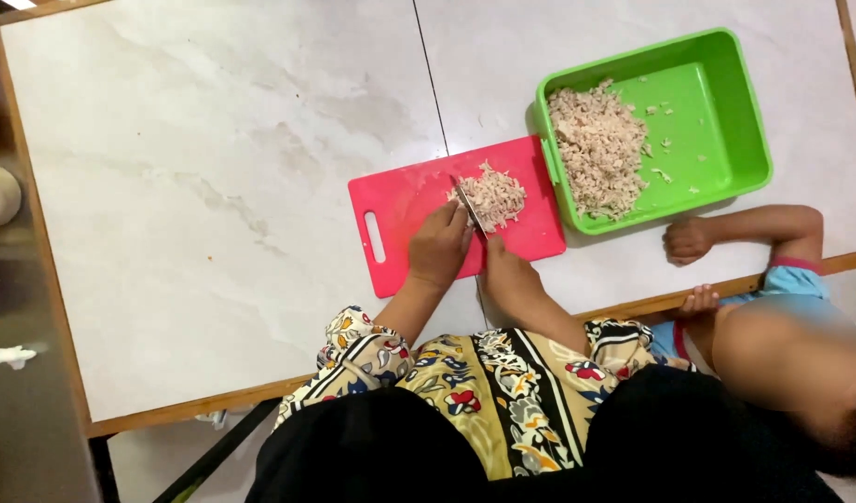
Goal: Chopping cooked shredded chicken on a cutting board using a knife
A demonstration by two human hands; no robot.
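- Here the knife [468,207] lies between the two hands, its blade running away from the person's body and leaning slightly toward the left hand's side, tip at the near edge of the pile of shredded meat [492,195].
- The left hand [439,247] rests curled over the red cutting board [447,210], fingertips touching the blade's back; it is the hand nearer the pile.
- The right hand [505,264] sits just behind the blade, at the board's near edge; it appears clenched round the handle, though the handle itself is hidden.
- The meat pile lies just ahead of both hands, its long axis across the board, on the right hand's side of the blade.
- Beyond the right hand, touching the board's end, a green tub [726,112] holds more shredded meat on the pale surface [214,186].
- Another person's small hand [688,240] rests well to the right.
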